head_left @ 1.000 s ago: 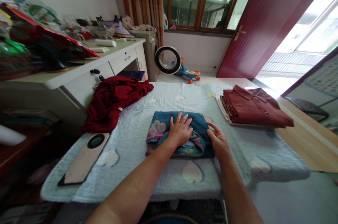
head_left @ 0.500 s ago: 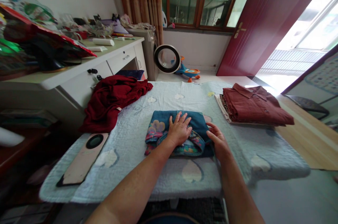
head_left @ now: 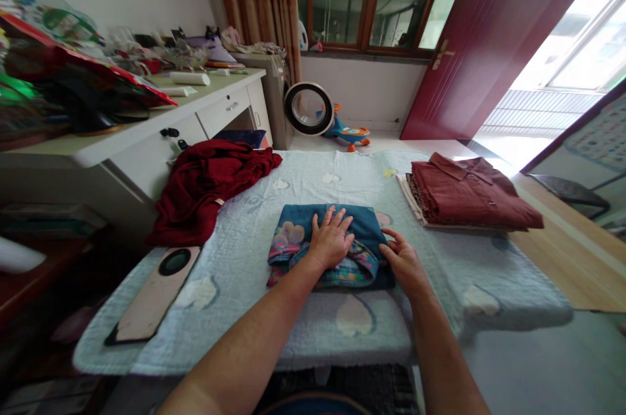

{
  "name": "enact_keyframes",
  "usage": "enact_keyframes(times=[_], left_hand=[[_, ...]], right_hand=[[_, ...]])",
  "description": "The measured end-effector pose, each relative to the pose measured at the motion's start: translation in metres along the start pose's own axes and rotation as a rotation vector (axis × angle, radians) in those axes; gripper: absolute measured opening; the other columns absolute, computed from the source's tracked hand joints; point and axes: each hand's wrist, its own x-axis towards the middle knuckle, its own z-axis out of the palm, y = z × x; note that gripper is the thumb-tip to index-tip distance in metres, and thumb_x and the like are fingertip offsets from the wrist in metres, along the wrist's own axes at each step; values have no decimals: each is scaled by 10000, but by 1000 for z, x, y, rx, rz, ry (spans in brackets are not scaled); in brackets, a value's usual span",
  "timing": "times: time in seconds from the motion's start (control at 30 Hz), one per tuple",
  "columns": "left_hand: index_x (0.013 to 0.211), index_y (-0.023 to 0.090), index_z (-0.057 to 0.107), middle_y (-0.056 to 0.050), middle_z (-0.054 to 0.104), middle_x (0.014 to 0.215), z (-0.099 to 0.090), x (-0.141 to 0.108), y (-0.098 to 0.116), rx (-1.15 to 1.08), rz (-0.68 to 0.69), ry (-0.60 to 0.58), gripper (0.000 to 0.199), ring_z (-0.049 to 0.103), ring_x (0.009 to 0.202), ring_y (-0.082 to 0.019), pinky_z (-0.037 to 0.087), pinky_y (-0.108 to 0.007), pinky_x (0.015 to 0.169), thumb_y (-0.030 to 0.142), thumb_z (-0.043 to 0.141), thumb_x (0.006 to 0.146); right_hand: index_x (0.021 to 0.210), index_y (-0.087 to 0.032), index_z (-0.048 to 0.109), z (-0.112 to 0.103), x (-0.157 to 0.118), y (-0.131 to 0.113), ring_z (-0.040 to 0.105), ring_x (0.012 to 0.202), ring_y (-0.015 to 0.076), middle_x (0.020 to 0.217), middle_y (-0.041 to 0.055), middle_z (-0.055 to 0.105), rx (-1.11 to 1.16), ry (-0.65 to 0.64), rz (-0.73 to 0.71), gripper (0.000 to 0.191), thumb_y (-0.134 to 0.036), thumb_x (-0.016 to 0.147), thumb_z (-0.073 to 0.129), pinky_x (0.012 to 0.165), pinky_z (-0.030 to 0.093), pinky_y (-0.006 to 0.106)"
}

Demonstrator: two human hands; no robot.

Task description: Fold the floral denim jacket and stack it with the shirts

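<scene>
Bare left forearm (head_left: 249,330) and bare right forearm (head_left: 445,343) stretched forward, both wrists near one another.
The bare left grip (head_left: 331,240) lies palm down, fingers spread and pointing ahead; the bare right grip (head_left: 383,239) is turned inward, fingers bent, thumb tip near the index fingertip.

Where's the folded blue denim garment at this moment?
Just below the middle of the head view, the folded denim garment lies on the pale blue cover, under the left hand, with the right hand at its right edge.
</scene>
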Motion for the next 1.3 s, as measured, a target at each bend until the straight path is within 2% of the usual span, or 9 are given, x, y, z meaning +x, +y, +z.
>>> enact_keyframes(times=[0.43,0.63,0.73,0.8,0.9,1.0,1.07,1.23,1.3], left_hand=[[1430,326,428,4,319,1572,-2,0,2,20,-8,-19,507,161,1471,-289,183,-639,1142,475,358,950],[1421,324,437,1,321,1571,-2,0,3,36,-7,-20,509,163,1469,-294,181,-646,1138,480,384,939],[1418,328,437,1,313,1575,-1,0,4,44,-10,-20,508,153,1473,-294,176,-647,1138,488,382,939],[1417,328,439,-1,311,1577,-1,0,4,46,-13,-18,508,150,1474,-294,171,-647,1139,488,383,938],[1419,325,442,-6,318,1574,0,0,4,45,-14,-21,517,151,1473,-295,164,-645,1140,491,390,933],[1422,328,439,-6,312,1577,0,1,5,48,-15,-25,523,145,1475,-297,160,-649,1138,495,393,929],[1426,330,435,-4,302,1581,0,1,5,53,-14,-31,528,138,1476,-303,158,-654,1136,497,395,927],[1446,324,413,-14,287,1587,-1,1,5,63,-9,-55,545,120,1479,-312,151,-672,1127,503,374,933],[1453,331,403,-10,279,1590,0,1,5,64,-7,-72,536,113,1482,-310,146,-677,1125,488,359,942]], right_hand=[[1135,-185,574,-7,6,7,413,438,100,520,-97,477,-168,73,-21,490,-474,749,662,441,302,224],[1075,-169,604,-11,7,7,448,461,122,520,-80,485,-365,56,0,443,-486,766,615,452,309,238],[1089,-162,612,-15,5,5,477,496,140,539,-64,491,-464,127,-31,471,-521,786,591,494,355,257],[1125,-157,604,-17,2,4,523,556,160,614,-31,546,-502,182,-72,489,-523,801,571,549,414,282],[1134,-164,615,-19,-2,3,610,794,221,918,77,643,-581,215,-167,454,-439,775,586,728,498,352],[1073,-171,653,-18,-4,-1,574,1060,277,1107,136,617,-705,264,-286,356,-297,763,533,961,451,432],[1093,-174,652,-11,-4,-9,547,1140,271,1156,144,613,-735,291,-342,360,-235,794,460,1046,395,446],[1362,-170,515,27,1,-18,423,1345,234,1417,123,511,-752,117,-452,486,-275,909,374,1133,314,430],[1419,-152,460,41,1,-14,338,1410,247,1503,128,419,-856,35,-404,523,-322,935,364,1153,269,453]])
